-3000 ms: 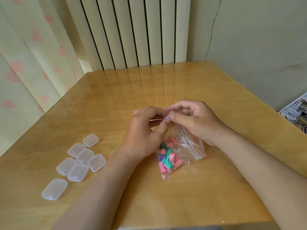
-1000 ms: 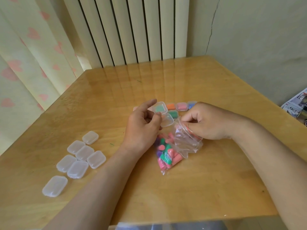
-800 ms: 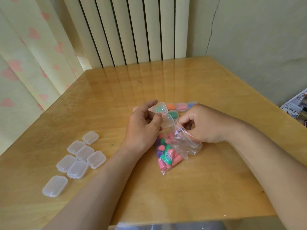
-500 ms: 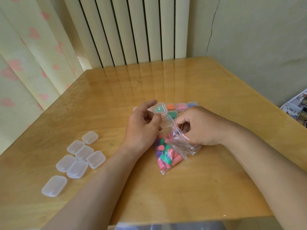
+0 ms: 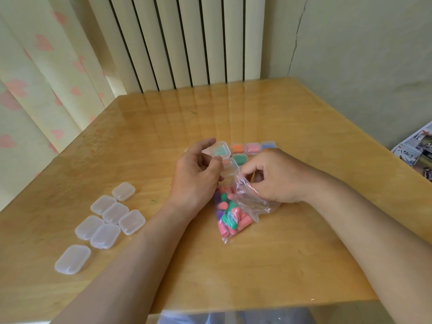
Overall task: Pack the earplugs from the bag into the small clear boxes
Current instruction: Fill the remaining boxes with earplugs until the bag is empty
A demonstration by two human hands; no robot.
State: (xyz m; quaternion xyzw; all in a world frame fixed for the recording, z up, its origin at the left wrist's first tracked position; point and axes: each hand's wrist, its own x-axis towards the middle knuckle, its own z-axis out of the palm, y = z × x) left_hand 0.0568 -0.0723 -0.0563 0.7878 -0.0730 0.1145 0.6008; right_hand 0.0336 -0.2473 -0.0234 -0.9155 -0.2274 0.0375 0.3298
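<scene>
Currently in hand: filling one box.

- **Earplugs** point(image 5: 228, 218): pink, green and purple foam, heaped in the bag point(image 5: 247, 199).
- **Bag:** a clear zip pouch flat on the table point(image 5: 280, 253). Its bulk lies just below both sets of fingers, and its mouth is bunched up at the right fingertips.
- **Right hand** point(image 5: 278, 176): fingers curled tight at the bag's mouth, gathering the film, with the red zip line running across them. Whether they also pinch an earplug is hidden.
- **Left hand** point(image 5: 194, 178): thumb in front and forefinger behind, pinching the open box point(image 5: 230, 168).
- **Open box:** a hinged clear case held lid-up, touching the bag's mouth just beside the right fingertips. A green tint shows in its raised half, either inside it or seen through it; I cannot tell which.
- **Filled boxes** point(image 5: 253, 148): orange, pink, blue and green, closed, just beyond the fingers.
- **Empty boxes** point(image 5: 112, 213): seven, closed, clustered well to the left of the left fingers.
- **Magazine** point(image 5: 416, 148): far to the right of the right fingers, off the table.

Step, as judged: drawing an earplug out for the held box. Most of the earplugs are not yet boxed.

The next move calls for a short carry from the bag's mouth to the box, a drop into its lower half, and a snap of the lid.
</scene>
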